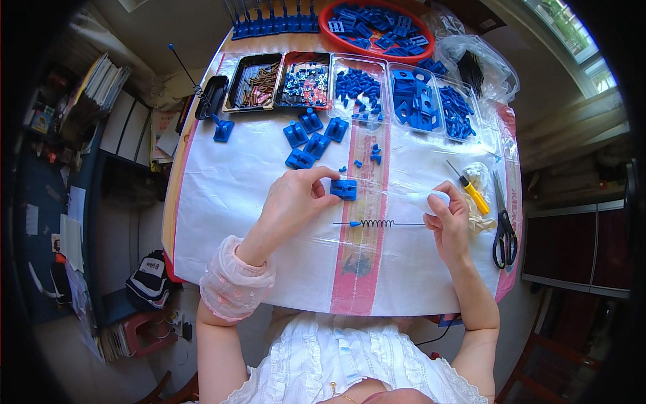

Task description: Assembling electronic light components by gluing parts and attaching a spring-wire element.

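Note:
Between the thumb and fingers of my left hand (299,195) is a small blue plastic base (344,190), gripped at its left edge just above the cloth. My right hand (449,219) is closed around a small white squeeze bottle (436,200), its narrow end toward the blue base. Below both runs a thin black wire with a coiled spring (377,223) and a blue tip; its right end reaches my right hand, and I cannot tell whether the fingers touch it. Several assembled blue bases (316,144) sit beyond my left hand, with small blue pieces (375,155) to their right.
Trays of brown screws (262,86), metal nuts (306,84) and blue parts (414,94) line the back. Behind them are a red basin (326,30) and a rack of springs (276,25). Black scissors (503,239) and a yellow-handled screwdriver (474,195) lie at right.

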`<state>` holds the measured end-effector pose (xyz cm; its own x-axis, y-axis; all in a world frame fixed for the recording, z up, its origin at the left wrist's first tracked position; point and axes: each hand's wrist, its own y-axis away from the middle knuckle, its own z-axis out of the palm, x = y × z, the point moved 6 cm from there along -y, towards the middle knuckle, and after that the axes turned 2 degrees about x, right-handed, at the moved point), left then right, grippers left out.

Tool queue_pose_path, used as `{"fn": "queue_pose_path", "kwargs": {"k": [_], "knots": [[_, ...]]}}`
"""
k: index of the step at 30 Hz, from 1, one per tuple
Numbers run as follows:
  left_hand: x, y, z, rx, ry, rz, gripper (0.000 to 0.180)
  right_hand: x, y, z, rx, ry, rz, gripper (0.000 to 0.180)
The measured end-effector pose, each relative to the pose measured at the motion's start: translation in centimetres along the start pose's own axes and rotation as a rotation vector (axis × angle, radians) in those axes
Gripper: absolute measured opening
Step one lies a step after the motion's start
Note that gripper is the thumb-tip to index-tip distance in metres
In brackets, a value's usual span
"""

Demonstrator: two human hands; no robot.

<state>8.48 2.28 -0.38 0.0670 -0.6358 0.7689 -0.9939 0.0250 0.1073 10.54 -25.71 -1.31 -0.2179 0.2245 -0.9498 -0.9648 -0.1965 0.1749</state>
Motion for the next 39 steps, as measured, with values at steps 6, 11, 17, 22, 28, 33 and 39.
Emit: {"fn": "queue_pose_path", "kwargs": {"k": [6,11,17,22,28,33,39], "knots": [[0.0,0.0,0.0,0.002,0.005,0.007,0.032,0.0,-0.1,-0.3,-0.040,-0.104,0.019,0.014],[0.0,0.0,0.0,0.001,0.013,0.006,0.031,-0.6,-0.5,-0.3,0.030,-0.254,0.033,0.024],[0.3,0.1,-0.1,-0.013,0.027,-0.008,0.031,-1.8,-2.0,-2.2,-0.119,-0.382,-0.080,0.024],[0.0,0.0,0.1,-0.016,0.054,-0.015,0.033,-2.4,-3.0,-4.0,-0.087,-0.420,-0.086,0.028],[0.0,0.0,0.2,-0.028,0.043,0.005,0.034,-3.8,-3.5,-4.1,-0.050,-0.303,-0.066,0.030],[-0.2,0.0,0.2,-0.024,0.026,-0.003,0.033,-6.2,-4.2,-3.3,-0.020,-0.071,-0.145,0.029],[-0.2,0.0,0.2,-0.025,0.012,0.001,0.034,-6.9,-6.0,-3.9,0.021,0.271,-0.201,0.026]]}}
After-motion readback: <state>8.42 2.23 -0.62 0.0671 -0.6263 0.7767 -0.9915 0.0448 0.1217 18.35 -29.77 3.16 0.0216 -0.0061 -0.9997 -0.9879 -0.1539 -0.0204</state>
